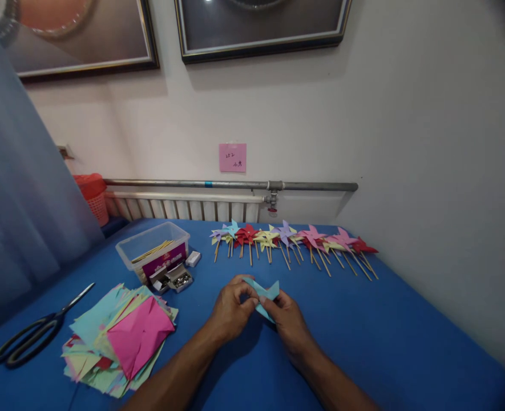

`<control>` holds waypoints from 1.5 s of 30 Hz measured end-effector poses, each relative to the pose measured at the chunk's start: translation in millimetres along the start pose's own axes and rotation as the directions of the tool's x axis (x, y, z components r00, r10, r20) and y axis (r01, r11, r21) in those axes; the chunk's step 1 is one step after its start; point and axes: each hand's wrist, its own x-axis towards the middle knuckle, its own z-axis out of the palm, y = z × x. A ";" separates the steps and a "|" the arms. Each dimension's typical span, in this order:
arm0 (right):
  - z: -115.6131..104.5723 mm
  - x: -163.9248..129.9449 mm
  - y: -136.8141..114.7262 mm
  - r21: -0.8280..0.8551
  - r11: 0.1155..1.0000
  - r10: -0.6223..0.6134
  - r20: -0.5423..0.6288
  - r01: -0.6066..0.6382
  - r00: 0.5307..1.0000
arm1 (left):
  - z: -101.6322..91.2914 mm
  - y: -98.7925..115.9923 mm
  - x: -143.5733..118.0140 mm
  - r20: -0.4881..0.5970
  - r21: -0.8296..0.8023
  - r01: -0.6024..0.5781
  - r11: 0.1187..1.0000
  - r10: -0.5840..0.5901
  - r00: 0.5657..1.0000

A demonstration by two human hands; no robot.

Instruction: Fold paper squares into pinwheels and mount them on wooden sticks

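a light-blue paper piece (264, 295) is pinched between the left hand (230, 311) and right hand (290, 322), mid-fold. careful corner alignment is probably needed next; finished pinwheels (293, 240) are lined up beyond the hands.

The head camera looks forward and down from close above a blue table (363, 342), facing the wall (320, 142) at 12 o'clock.

Open blue table (363, 331) right; paper stack (119, 337), pinwheels (295, 240) elsewhere.

Pink note's (232, 157) writing too small.
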 end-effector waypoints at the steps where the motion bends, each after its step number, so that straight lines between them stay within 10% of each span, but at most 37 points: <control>1: -0.1 0.2 -0.2 0.007 1.000 0.007 0.003 -0.007 1.000 | 0.8 0.5 -0.4 -0.008 0.006 0.001 1.000 -0.001 1.000; 45: 2.5 2.9 -6.8 0.030 0.998 -0.049 0.079 0.047 0.996 | 8.5 1.9 -2.3 -0.105 0.054 0.162 0.985 -0.156 0.982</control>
